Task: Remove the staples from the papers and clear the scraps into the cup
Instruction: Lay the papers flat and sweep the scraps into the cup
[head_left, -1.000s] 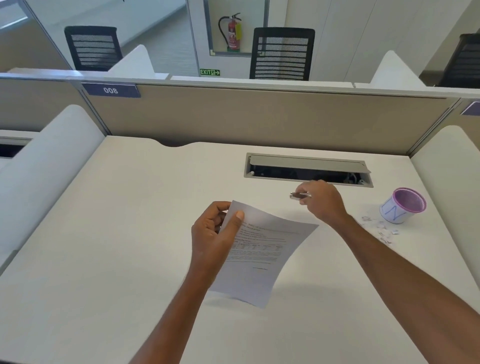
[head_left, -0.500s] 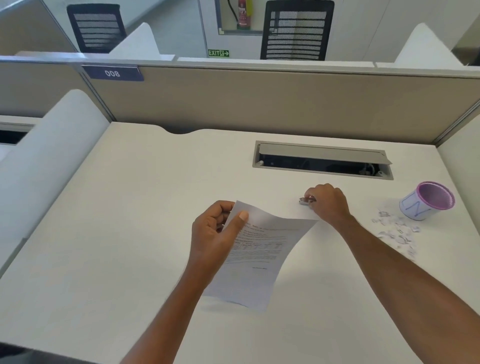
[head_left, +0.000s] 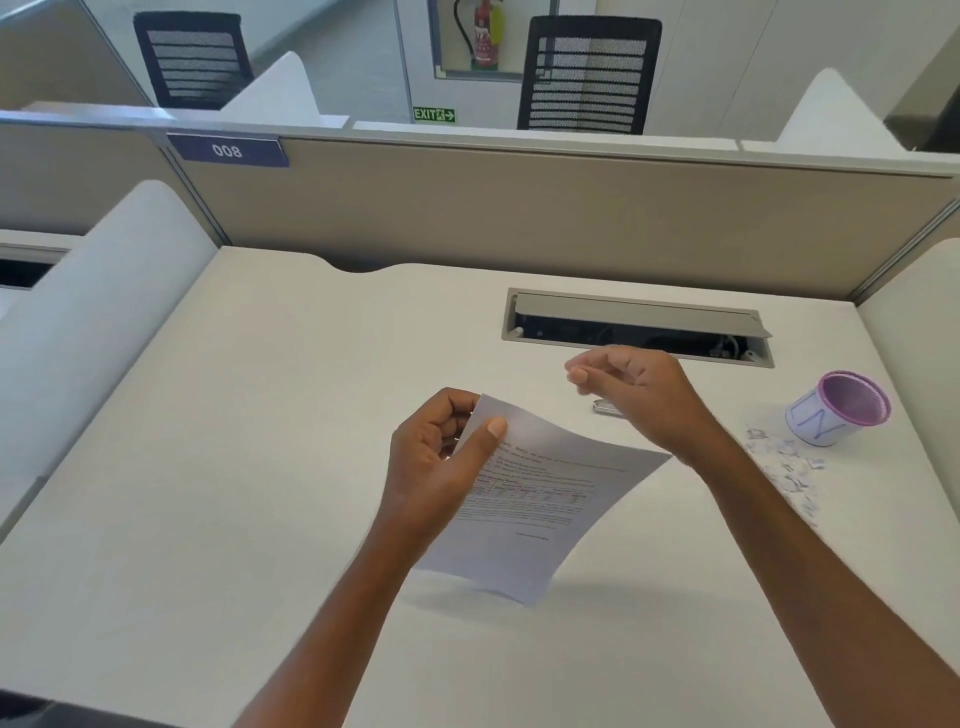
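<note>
My left hand (head_left: 441, 467) holds a printed sheet of paper (head_left: 540, 509) by its upper left corner, thumb on top, lifting it off the white desk (head_left: 260, 467). My right hand (head_left: 634, 395) hovers above the desk just beyond the sheet's far edge, its fingers loosely curled with nothing visible in them. A small metal staple remover (head_left: 605, 407) lies on the desk under that hand, partly hidden by it. At the right stands a white cup with a purple rim (head_left: 836, 410), and several small paper scraps (head_left: 784, 467) lie scattered in front of it.
An open cable tray (head_left: 636, 327) is set into the desk behind my right hand. A beige partition (head_left: 519, 208) closes the back of the desk, and white side panels (head_left: 93, 322) flank it. Office chairs stand beyond the partition.
My right hand set the metal tool down on the desk, let go of it and lifted up. My left hand kept holding the sheet. The camera tilted down and closer.
</note>
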